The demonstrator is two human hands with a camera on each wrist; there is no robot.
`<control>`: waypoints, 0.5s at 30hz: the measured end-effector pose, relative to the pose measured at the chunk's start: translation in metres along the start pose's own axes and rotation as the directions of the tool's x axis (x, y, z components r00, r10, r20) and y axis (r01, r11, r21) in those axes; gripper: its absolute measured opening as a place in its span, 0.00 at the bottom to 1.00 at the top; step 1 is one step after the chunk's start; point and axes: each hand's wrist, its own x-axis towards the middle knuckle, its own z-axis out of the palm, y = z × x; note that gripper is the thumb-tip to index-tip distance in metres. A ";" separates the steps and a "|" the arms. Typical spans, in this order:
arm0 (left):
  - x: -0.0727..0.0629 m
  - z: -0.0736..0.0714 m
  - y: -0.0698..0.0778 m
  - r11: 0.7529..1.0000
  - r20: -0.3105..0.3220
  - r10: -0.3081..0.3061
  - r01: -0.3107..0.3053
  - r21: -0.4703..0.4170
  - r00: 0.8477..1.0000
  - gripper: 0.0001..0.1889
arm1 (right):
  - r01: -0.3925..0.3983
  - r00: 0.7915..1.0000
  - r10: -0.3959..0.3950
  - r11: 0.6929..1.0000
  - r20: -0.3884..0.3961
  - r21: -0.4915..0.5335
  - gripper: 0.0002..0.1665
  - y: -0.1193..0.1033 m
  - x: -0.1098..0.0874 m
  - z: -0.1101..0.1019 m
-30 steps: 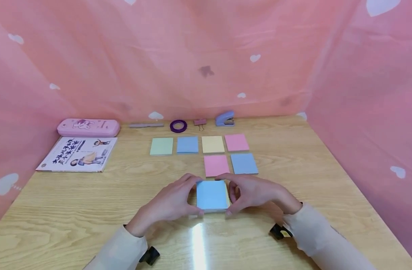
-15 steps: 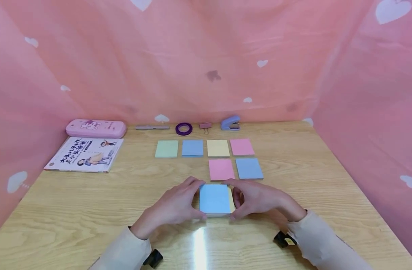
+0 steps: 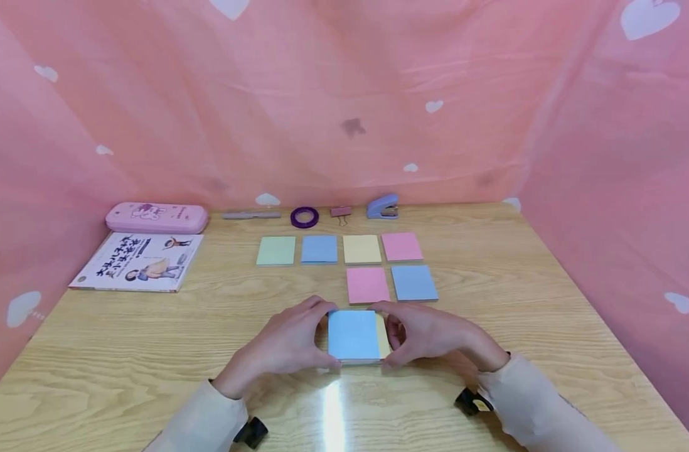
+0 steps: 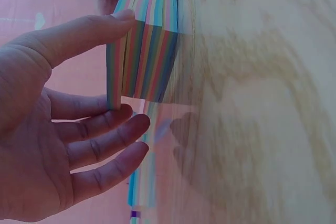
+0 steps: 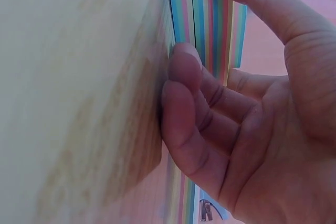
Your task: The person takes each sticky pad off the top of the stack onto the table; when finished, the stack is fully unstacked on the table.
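Observation:
A stack of multicoloured sticky note pads sits on the table between my two hands. Its top pad, a sticky note pad with a blue face, is offset to the left, baring a strip of the yellow-faced pad under it. My left hand pinches the top pad between thumb and index finger, the other fingers loosely bent below. From the right side, my right hand grips the lower pads by their near and far edges, its remaining fingers curled near the tabletop in the right wrist view.
Beyond the stack lie pink and blue pads, then a row of green, blue, yellow and pink pads. Along the back are a pen, purple tape roll, binder clip and stapler. A pencil case and book lie left.
The top blue pad has slid slightly left over the stack, so the yellow strip at its right is wider. Both hands keep their hold; the head view has shifted a little.

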 end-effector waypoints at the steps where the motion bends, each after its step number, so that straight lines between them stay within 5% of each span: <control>1: 0.000 0.000 -0.001 1.000 -0.002 0.002 -0.002 -0.003 1.000 0.44 | 0.003 1.000 -0.003 1.000 0.001 -0.001 0.48 0.000 0.000 0.000; 9: 0.002 -0.001 -0.006 0.999 0.002 -0.009 0.010 -0.049 1.000 0.45 | -0.004 1.000 0.004 1.000 0.016 0.014 0.41 -0.001 0.000 -0.001; 15: 0.003 -0.007 -0.010 0.996 0.019 0.019 -0.017 -0.093 1.000 0.40 | -0.012 1.000 0.012 1.000 0.016 0.022 0.45 -0.001 -0.001 -0.001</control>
